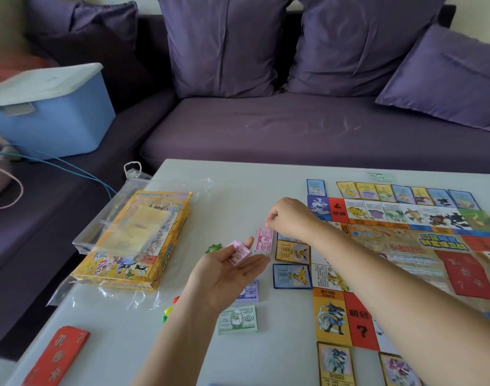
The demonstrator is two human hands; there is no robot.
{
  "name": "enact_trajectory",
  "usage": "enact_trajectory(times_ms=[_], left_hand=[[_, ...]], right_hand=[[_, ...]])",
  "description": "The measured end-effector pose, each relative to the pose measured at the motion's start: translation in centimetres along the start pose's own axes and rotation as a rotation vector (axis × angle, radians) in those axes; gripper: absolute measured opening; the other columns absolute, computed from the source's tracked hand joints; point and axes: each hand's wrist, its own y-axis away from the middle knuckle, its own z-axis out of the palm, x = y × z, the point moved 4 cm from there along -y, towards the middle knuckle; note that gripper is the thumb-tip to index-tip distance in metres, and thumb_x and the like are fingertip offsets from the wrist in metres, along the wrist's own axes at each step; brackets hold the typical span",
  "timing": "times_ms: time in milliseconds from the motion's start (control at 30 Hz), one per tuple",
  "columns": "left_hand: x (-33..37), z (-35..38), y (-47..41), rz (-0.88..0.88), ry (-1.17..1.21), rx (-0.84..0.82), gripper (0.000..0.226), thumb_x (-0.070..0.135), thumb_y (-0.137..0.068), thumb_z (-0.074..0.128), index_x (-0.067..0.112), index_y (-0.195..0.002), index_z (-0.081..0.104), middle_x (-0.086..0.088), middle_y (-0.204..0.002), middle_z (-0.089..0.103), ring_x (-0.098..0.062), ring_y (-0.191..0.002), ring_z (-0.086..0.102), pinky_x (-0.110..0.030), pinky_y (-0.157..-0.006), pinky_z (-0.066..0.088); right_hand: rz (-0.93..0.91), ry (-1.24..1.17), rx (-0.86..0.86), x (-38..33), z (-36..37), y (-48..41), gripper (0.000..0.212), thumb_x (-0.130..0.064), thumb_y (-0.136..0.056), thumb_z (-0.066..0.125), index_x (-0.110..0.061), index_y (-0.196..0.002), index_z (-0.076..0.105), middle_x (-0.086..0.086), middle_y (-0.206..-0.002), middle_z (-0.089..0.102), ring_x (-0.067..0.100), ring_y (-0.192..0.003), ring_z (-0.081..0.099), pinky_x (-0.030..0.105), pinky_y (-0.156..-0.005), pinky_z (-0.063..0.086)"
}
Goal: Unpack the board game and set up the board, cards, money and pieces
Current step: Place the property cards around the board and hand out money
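Colourful paper game board (411, 246) and picture cards (292, 275) lie at 3 o'clock; money looks half sorted: right hand (291, 218) pinches a pink paper banknote (264, 240), left hand (227, 274) thumb-pins the small pink banknote stack (239, 252); little plastic pieces (168, 310) at 7 o'clock seem unplaced.

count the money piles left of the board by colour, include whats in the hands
pink piles: 2, one held in the left hand, one pinched by the right hand
purple pile: 1
green pile: 1
total: 4
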Motion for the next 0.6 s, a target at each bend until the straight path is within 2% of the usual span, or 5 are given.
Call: enact_trajectory(times_ms=[67, 133, 233, 333, 600], left_hand=[[-0.1, -0.2, -0.1, -0.009, -0.003, 0.007, 0.035, 0.01, -0.102, 0.032, -0.016, -0.103, 0.055, -0.039, -0.09, 0.064, -0.053, -0.114, 0.047, -0.054, -0.101, 0.037], [-0.2, -0.3, -0.2, -0.022, -0.006, 0.009, 0.034, 0.01, -0.102, 0.034, -0.016, -0.107, 0.055, -0.041, -0.1, 0.06, -0.053, -0.117, 0.047, -0.054, -0.096, 0.039], [-0.1, -0.1, -0.1, -0.016, 0.018, 0.004, 0.034, 0.011, -0.102, 0.033, -0.016, -0.103, 0.054, -0.037, -0.086, 0.065, -0.052, -0.116, 0.048, -0.054, -0.1, 0.038], [0.0, 0.0, 0.1, -0.003, 0.032, 0.001, 0.033, 0.01, -0.102, 0.032, -0.015, -0.099, 0.053, -0.033, -0.078, 0.067, -0.052, -0.116, 0.047, -0.054, -0.105, 0.034], [0.0, 0.0, -0.1, 0.009, 0.044, 0.002, 0.032, 0.01, -0.102, 0.032, -0.015, -0.1, 0.052, -0.029, -0.08, 0.069, -0.052, -0.119, 0.047, -0.055, -0.105, 0.035]], right_hand=[[0.015, 0.021, 0.023, 0.4, 0.3, -0.6, 0.026, -0.002, -0.082, 0.051, -0.001, -0.057, 0.056, 0.021, -0.102, 0.068, 0.024, -0.061, 0.059, 0.032, -0.055, 0.047], [0.02, 0.019, 0.039, 0.8, 0.3, -0.9, 0.03, 0.0, -0.082, 0.051, -0.005, -0.052, 0.052, 0.02, -0.101, 0.069, 0.018, -0.057, 0.049, 0.028, -0.052, 0.04], [0.041, -0.014, 0.018, 0.7, 0.1, -0.6, 0.02, -0.003, -0.085, 0.054, 0.008, -0.078, 0.069, 0.022, -0.106, 0.067, 0.022, -0.063, 0.061, 0.032, -0.058, 0.05], [0.023, -0.041, -0.002, 0.5, 0.0, -0.3, 0.021, -0.003, -0.087, 0.055, 0.006, -0.101, 0.068, 0.024, -0.11, 0.062, 0.034, -0.098, 0.064, 0.045, -0.083, 0.056], [0.005, -0.146, -0.03, 0.0, -0.1, 0.8, 0.022, -0.015, -0.094, 0.057, -0.009, -0.107, 0.073, 0.005, -0.112, 0.07, 0.015, -0.099, 0.064, 0.022, -0.075, 0.042]])
